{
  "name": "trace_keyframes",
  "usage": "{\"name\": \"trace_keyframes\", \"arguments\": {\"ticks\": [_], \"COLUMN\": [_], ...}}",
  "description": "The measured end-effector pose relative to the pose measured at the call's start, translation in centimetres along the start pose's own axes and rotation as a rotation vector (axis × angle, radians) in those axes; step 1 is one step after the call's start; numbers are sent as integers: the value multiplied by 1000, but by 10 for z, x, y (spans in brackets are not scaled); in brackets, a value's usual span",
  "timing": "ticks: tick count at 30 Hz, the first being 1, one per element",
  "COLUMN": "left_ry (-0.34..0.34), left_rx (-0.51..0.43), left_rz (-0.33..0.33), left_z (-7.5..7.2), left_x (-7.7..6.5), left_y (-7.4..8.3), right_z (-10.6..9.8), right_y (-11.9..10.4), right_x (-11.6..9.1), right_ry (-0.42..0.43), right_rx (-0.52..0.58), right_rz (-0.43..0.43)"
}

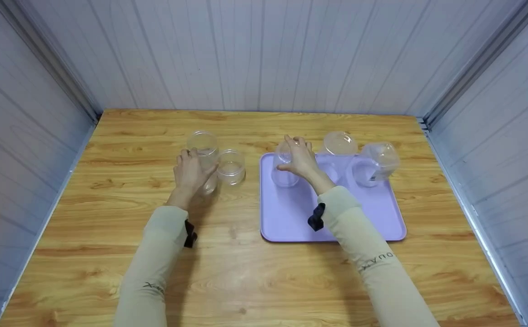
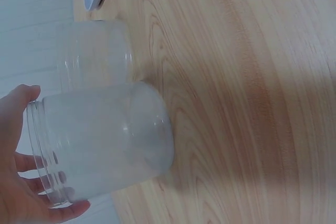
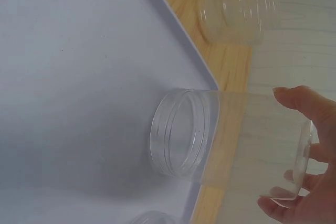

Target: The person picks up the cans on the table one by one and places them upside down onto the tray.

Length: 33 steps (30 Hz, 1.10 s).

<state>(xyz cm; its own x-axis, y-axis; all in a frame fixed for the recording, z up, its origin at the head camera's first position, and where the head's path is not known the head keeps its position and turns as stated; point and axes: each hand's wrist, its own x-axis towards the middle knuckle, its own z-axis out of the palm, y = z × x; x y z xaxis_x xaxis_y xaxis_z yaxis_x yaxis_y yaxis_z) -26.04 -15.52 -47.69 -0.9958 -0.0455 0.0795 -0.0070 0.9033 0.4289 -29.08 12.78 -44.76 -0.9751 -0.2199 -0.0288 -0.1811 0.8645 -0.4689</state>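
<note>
Reaching palm-down, the left hand (image 1: 190,173) curls around the neck of an upright jar (image 2: 105,135) at the purple tray's (image 1: 286,225) nine o'clock, the right hand (image 1: 304,161) gripping the base of an inverted jar (image 3: 236,145) at its ten o'clock.

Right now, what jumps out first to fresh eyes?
The lilac tray, right of centre on the wood-grain table. Next, the left hand gripping a clear jar left of the tray, and the right hand holding an inverted jar at the tray's far-left corner.
</note>
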Motion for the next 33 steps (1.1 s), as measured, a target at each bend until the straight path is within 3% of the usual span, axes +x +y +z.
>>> {"name": "trace_keyframes", "arguments": {"ticks": [17,23,33], "left_ry": [106,101,66], "left_rx": [24,53,102], "left_rz": [11,-32,-8], "left_z": [-3,-10,-22], "left_x": [-4,-7,-14], "left_y": [2,7,16], "right_z": [-7,-15,-24], "right_y": [-2,-6,-9], "right_x": [-5,-7,-15], "right_ry": [14,29,78], "right_rx": [34,35,76], "right_rz": [-22,-33,-64]}}
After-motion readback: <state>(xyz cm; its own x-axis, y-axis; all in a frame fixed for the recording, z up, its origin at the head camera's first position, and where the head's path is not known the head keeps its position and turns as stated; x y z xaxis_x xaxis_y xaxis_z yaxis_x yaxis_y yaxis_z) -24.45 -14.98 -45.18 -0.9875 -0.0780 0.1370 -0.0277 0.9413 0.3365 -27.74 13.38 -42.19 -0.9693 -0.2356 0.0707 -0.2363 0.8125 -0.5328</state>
